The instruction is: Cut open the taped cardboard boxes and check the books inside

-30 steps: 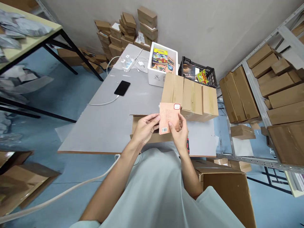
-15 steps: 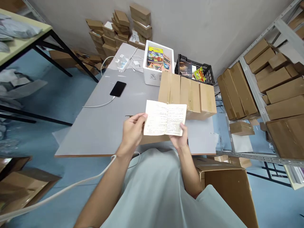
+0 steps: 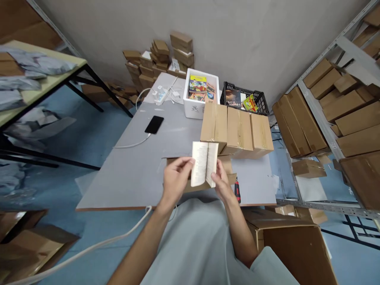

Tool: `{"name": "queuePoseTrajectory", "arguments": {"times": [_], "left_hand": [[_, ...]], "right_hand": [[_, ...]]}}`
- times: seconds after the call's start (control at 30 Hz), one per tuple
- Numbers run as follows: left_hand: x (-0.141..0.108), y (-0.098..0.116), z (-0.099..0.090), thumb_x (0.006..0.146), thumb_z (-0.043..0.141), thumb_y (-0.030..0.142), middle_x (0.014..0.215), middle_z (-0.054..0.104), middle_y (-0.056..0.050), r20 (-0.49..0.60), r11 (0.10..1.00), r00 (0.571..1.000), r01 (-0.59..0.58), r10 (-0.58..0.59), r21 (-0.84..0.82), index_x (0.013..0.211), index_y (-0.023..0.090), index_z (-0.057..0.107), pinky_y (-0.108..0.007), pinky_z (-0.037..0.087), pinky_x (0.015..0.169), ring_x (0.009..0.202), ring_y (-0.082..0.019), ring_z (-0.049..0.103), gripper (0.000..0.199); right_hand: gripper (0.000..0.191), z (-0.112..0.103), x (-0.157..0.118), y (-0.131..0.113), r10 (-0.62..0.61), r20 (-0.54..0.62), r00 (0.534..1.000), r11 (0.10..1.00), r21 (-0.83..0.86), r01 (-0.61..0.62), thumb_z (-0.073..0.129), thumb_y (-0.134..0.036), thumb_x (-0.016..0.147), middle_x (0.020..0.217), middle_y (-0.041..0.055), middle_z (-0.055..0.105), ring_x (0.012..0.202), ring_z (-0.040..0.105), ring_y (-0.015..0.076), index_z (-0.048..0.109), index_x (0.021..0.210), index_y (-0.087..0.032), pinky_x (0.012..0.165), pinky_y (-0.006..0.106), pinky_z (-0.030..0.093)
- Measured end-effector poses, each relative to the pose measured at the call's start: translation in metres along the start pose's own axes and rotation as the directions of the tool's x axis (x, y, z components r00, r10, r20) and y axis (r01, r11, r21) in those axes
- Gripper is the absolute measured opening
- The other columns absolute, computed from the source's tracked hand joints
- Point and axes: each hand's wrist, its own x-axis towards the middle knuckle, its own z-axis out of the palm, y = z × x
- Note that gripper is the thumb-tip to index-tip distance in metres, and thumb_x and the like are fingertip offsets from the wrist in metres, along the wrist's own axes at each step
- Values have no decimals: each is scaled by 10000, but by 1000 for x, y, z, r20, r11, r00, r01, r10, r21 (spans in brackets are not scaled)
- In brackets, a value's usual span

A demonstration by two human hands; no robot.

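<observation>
A small open book (image 3: 200, 164) with printed pages is held up in front of me, its two halves partly folded toward each other. My left hand (image 3: 177, 176) pinches the left page edge between thumb and fingers. On the other side, my right hand (image 3: 222, 181) grips the right half, thumb in front and fingers behind. Below and behind the book lies an opened cardboard box (image 3: 227, 164) on the grey table (image 3: 133, 174), partly hidden by the book and hands. A red and black tool (image 3: 237, 192), possibly a cutter, lies right of my right hand.
Three cardboard boxes (image 3: 240, 128) stand behind the book. Farther back are a white foam bin (image 3: 196, 109) of books and a black crate (image 3: 261, 103). A phone (image 3: 154, 124) with a cable lies left. Shelving (image 3: 320, 118) stands right; a large open carton (image 3: 293, 245) sits beside me.
The book has gone from spread flat to partly folded, its right half turned inward. The red and black tool has come into view. The whole scene sits lower in the picture.
</observation>
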Motion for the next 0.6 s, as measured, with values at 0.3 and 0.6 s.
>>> {"name": "queuePoseTrajectory", "arguments": {"times": [0.3, 0.6], "left_hand": [[1, -18, -17, 748, 935, 821, 1606, 702, -218, 213, 975, 953, 200, -217, 101, 1451, 207, 747, -474, 716, 1015, 1465, -435, 697, 953], [0, -27, -45, 693, 1048, 590, 1324, 830, -161, 252, 913, 882, 408, -398, 15, 1426, 205, 781, -326, 705, 727, 1121, -324, 811, 870]], "right_hand": [[832, 5, -5, 15, 182, -123, 976, 971, 181, -158, 821, -932, 821, 1243, 143, 883, 1074, 873, 349, 811, 1269, -231, 781, 411, 737], [937, -18, -3, 33, 193, -117, 974, 973, -106, -205, 865, -951, 759, 842, 65, 838, 471, 758, 192, 710, 1283, -190, 444, 251, 613]]}}
